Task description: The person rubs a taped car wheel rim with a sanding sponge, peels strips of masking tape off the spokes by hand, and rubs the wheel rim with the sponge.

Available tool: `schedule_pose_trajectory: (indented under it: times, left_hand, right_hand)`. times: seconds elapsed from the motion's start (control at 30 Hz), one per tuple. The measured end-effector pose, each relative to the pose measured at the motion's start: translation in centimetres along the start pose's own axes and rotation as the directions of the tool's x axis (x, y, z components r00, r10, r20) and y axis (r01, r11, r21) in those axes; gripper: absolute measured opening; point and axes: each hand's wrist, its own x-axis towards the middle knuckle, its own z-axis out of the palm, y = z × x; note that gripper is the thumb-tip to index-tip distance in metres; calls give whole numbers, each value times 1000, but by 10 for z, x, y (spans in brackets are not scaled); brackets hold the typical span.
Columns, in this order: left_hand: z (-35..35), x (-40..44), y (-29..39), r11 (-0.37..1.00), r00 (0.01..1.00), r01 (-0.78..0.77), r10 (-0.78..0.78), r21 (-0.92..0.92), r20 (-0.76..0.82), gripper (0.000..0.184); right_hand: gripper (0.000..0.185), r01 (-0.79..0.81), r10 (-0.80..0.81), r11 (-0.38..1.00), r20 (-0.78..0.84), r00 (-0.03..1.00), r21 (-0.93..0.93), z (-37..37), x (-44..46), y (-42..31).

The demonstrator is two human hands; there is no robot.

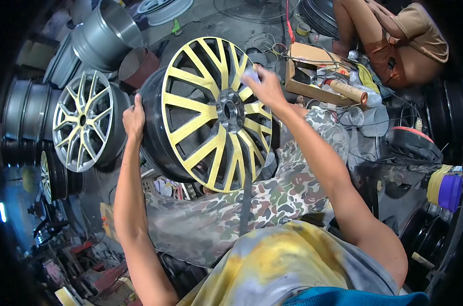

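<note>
- Our left grip [134, 120] curls around the wheel's [196, 105] edge at nine o'clock, bracing it.
- Our right grip [264, 84] pinches a pale pad [250, 76] at one o'clock; we stroke evenly.

The pale thing [250, 77] in my right hand [266, 89] is too blurred to name; my left hand's [134, 121] fingertips are hidden at the wheel's [193, 109] back edge. Clutter [338, 76] hides much of the box's [309, 91] inside, and the top edge of my view cuts off the other person [412, 43]
</note>
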Motion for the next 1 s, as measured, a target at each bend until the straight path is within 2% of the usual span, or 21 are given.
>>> schedule_pose_trajectory:
  times: [0.03,0.07,0.1,0.17,0.23,0.3,0.33,0.37,0.43,0.5,0.53,0.57,0.63,0.7,0.73,0.87,0.97,1.0]
  left_hand:
    - [-1,-3,5,1000,1000,-2,2,2,0,81]
    - [-3,-7,11,1000,1000,1,-1,15,6,80]
    - [-4,-9,13,1000,1000,4,-4,28,11,79]
    - [-5,-13,19,1000,1000,-4,4,27,3,78]
    - [-3,-14,18,1000,1000,-6,6,22,2,77]
    - [-3,-14,16,999,1000,-22,22,30,7,76]
    - [-3,-16,16,999,1000,-14,14,32,9,76]
    - [-3,-18,17,999,1000,-26,26,32,10,76]
    - [-1,-17,18,999,999,-33,33,25,4,76]
    - [3,-16,16,999,998,-51,51,5,-47,77]
    - [-4,-20,23,999,999,-31,31,11,12,77]
    - [-6,-23,27,1000,1000,-21,21,0,6,77]
    - [-7,-25,26,999,999,-36,36,26,-2,77]
    - [-5,-26,25,997,999,-41,39,59,29,78]
    - [-3,-26,24,998,999,-39,38,48,22,80]
    - [-6,-26,26,999,1000,-10,10,38,3,81]
    - [-4,-23,21,999,1000,0,0,47,5,80]
    - [-9,-26,25,999,998,-1,-2,54,64,81]
  right_hand:
    - [43,-170,165,982,55,985,87,-4,20,-31]
    - [43,-220,219,975,26,975,38,2,36,-40]
    - [49,-220,221,975,-41,974,21,13,49,-45]
    - [47,-189,201,960,-41,979,207,23,51,-53]
    - [45,-195,207,968,-67,976,157,32,51,-47]
    - [44,-134,139,990,-191,972,41,39,52,-43]
    - [44,-148,149,989,-180,972,18,37,59,-45]
    - [44,-128,129,992,-223,966,18,41,70,-41]
    - [39,-154,184,979,-263,947,130,46,90,-43]
    - [39,-174,205,975,-257,944,139,46,85,-42]
    - [39,-188,204,978,-238,950,89,43,77,-41]
    - [39,-202,206,978,-219,954,40,40,68,-41]
    - [43,-221,243,963,-150,958,151,33,58,-43]
    - [45,-233,222,971,-156,963,-59,32,82,-40]
    - [47,-230,230,973,-208,951,24,32,93,-46]
    - [43,-233,222,972,-229,948,-23,35,79,-44]
    - [41,-288,285,956,-53,957,-63,16,75,-50]
    - [42,-276,270,958,-74,960,-78,18,86,-48]
